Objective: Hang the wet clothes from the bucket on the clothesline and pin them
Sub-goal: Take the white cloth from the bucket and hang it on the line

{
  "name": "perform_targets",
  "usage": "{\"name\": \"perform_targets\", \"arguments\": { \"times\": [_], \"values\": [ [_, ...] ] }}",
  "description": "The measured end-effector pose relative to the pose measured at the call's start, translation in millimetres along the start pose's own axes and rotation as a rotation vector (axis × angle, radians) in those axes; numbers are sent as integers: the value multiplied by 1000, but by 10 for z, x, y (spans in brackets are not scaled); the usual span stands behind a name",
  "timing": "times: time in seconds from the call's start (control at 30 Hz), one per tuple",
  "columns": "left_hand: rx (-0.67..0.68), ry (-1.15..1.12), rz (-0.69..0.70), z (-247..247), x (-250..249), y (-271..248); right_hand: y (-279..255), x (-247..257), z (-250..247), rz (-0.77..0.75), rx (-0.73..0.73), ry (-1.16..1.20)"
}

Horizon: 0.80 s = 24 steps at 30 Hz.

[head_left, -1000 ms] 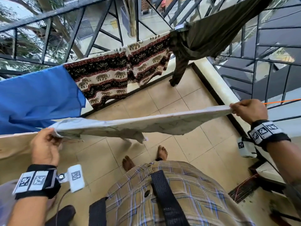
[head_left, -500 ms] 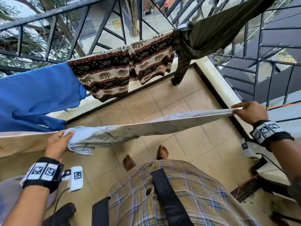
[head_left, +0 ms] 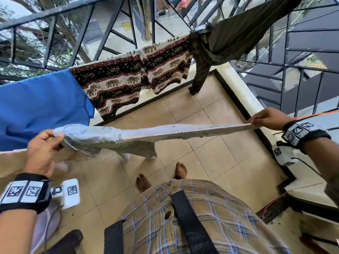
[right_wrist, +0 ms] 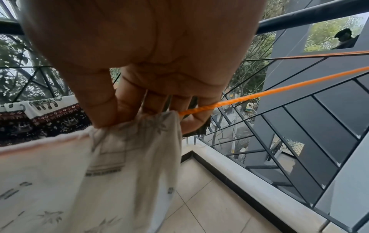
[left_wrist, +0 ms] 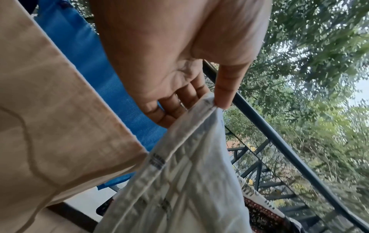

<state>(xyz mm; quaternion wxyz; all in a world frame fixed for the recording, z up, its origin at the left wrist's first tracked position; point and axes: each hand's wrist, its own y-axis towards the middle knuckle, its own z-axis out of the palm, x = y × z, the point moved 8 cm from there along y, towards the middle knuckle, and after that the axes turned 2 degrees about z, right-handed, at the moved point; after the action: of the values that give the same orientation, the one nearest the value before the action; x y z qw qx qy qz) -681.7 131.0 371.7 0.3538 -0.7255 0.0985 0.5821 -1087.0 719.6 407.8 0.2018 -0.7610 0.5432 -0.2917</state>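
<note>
A pale grey-white printed cloth (head_left: 165,133) stretches across the orange clothesline (right_wrist: 259,94) in front of me. My left hand (head_left: 43,149) pinches its left end between thumb and fingers, and the left wrist view shows the cloth's hem (left_wrist: 191,137) under the thumb. My right hand (head_left: 267,119) pinches the cloth's right end (right_wrist: 129,141) where the rope comes out. A corner of the cloth hangs down in the middle. No bucket or pins show.
A beige cloth (head_left: 11,162) hangs left of my left hand. On the black railing (head_left: 113,24) beyond hang a blue sheet (head_left: 40,105), an elephant-print cloth (head_left: 132,77) and a dark olive garment (head_left: 229,37). Tiled floor (head_left: 211,162) lies below, with my bare feet and a low ledge (head_left: 244,92) at right.
My left hand has shifted its grip along the cloth's left end and pulled it out flatter. The right hand stays at the right end, now a little higher in view.
</note>
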Motion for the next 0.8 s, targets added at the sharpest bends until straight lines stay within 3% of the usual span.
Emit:
{"name": "perform_targets", "arguments": {
  "times": [0.1,0.23,0.3,0.43,0.57,0.7,0.8],
  "values": [
    [-32,-74,17,-179,-84,3,-53,-66,-5,-21,-45,12],
    [-63,-98,-10,-437,-58,-9,-181,-101,-169,-51,-279,81],
    [-61,-86,7,-353,-170,-71,-248,-172,-190,-45,-323,91],
    [-61,-32,68,-212,-221,-190,-264,-368,-66,1,-266,65],
    [-170,222,-50,-450,341,-99,-150,-113,78,-8,-176,9],
    [-175,293,-78,-426,464,-85,-24,77,205,23,28,-46],
    [-141,315,-53,-351,415,-48,-2,70,149,28,73,-2]
  ]
}}
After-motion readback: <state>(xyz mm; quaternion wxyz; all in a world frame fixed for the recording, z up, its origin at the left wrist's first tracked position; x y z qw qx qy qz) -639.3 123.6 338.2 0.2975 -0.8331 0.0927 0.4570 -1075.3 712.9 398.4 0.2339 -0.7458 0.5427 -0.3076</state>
